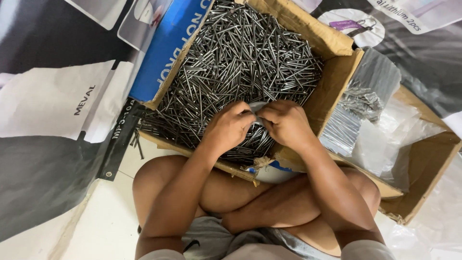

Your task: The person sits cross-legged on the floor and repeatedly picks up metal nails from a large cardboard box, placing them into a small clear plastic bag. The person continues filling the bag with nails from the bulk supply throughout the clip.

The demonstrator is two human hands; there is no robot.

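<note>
Hundreds of steel nails (240,53) fill the cardboard box (332,82) at frame centre, and over its lower edge your left hand (228,127) and right hand (287,124) meet, fingers narrowly pinching a small whitish plastic piece (257,107) between them.
</note>
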